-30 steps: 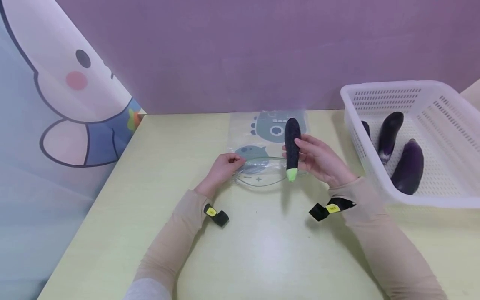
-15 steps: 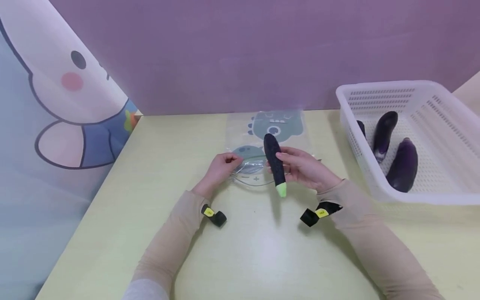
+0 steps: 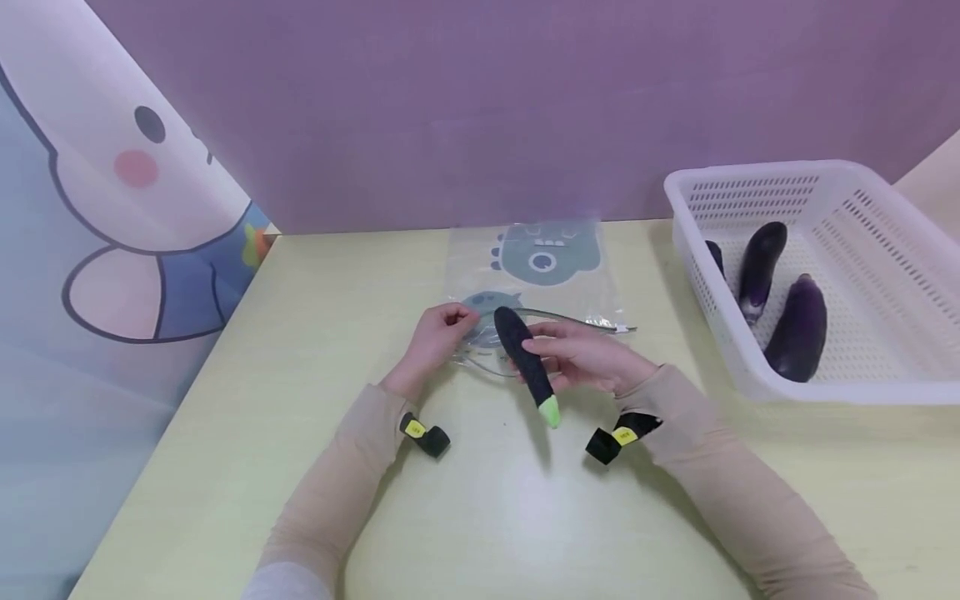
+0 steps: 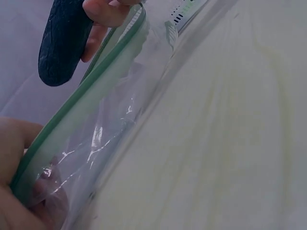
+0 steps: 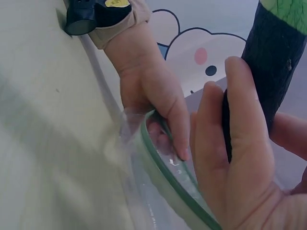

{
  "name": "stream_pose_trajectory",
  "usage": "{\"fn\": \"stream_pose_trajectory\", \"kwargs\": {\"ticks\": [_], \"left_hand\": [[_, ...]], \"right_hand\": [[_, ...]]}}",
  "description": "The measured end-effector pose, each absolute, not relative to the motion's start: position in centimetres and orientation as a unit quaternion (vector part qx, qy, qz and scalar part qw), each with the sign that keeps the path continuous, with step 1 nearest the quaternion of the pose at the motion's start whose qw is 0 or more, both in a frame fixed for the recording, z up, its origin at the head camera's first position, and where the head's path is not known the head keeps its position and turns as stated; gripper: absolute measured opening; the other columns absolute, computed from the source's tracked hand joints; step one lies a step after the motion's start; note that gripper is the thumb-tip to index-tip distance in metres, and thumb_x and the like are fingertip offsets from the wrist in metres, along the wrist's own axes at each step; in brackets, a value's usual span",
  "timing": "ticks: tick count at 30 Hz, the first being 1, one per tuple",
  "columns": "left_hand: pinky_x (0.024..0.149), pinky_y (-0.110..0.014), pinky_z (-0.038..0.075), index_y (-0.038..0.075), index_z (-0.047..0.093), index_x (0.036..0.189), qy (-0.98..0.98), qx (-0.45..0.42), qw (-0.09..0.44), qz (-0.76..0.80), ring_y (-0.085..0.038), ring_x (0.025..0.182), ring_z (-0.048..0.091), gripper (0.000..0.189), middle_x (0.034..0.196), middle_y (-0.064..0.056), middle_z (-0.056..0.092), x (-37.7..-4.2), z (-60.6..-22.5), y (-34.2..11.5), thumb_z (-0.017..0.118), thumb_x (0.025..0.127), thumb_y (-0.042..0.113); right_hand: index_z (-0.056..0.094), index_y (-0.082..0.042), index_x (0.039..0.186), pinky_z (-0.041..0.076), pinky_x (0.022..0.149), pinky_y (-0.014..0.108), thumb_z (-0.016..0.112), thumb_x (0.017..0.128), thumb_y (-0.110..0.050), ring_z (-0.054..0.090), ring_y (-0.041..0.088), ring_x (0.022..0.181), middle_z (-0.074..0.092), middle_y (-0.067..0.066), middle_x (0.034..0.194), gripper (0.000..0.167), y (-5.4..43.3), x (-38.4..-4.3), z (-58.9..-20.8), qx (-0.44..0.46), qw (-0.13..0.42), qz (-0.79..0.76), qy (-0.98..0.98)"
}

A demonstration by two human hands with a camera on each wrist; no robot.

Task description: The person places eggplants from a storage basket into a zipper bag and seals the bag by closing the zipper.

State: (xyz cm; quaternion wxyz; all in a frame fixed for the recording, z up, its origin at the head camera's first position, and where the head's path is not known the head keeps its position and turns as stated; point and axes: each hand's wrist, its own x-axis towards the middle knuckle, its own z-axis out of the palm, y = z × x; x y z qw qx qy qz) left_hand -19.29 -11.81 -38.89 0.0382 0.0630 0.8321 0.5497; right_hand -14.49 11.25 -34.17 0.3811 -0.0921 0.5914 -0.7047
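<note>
A clear zip bag (image 3: 551, 258) with printed blue-grey cartoon creatures lies at the back of the table, its mouth facing me and spread apart. My left hand (image 3: 437, 337) pinches the bag's left rim; the left wrist view shows the green zip edge (image 4: 81, 98) running from that hand. In my right hand (image 3: 588, 357) I grip a long dark vegetable (image 3: 516, 342), matte, with a light green end (image 5: 289, 12). It is tilted, the green end toward me and the dark tip over the bag's mouth. My right fingers overlap the bag's edge in the head view.
A white slotted plastic basket (image 3: 862, 392) stands at the right, holding glossy purple eggplants (image 3: 798, 329) and a small part of another dark one at its left wall. A purple wall (image 3: 450, 125) borders the table's back. A cartoon-printed cloth (image 3: 150, 400) hangs at the left.
My right hand has brought the dark vegetable left and toward me, tilting its dark tip further left. My left hand keeps pinching the bag's rim. The view has shifted slightly.
</note>
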Motion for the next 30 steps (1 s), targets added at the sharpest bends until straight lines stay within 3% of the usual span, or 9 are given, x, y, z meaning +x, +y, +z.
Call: {"fn": "stream_pose_trajectory", "kwargs": {"ticks": [9, 30], "left_hand": [[0.063, -0.019, 0.038, -0.007, 0.064, 0.094, 0.807, 0.072, 0.007, 0.586, -0.009, 0.067, 0.045, 0.017, 0.071, 0.004, 0.052, -19.0, -38.7, -11.7, 0.059, 0.092, 0.009], [0.059, -0.017, 0.037, -0.011, 0.064, 0.093, 0.772, 0.120, -0.026, 0.623, -0.005, 0.064, 0.044, 0.016, 0.070, 0.011, 0.055, -18.9, -38.8, -11.6, 0.061, 0.090, 0.005]], "right_hand": [[0.033, 0.010, 0.134, 0.056, 0.072, 0.031, 0.040, 0.100, -0.010, 0.064, 0.018, 0.087, 0.063, 0.007, 0.099, 0.040, 10.7, -14.4, -34.8, -0.096, 0.411, -0.700, 0.577], [0.033, 0.011, 0.129, 0.056, 0.070, 0.025, 0.034, 0.102, -0.010, 0.067, 0.016, 0.081, 0.066, 0.012, 0.096, 0.034, 11.0, -14.9, -35.8, -0.070, 0.433, -0.728, 0.527]]}}
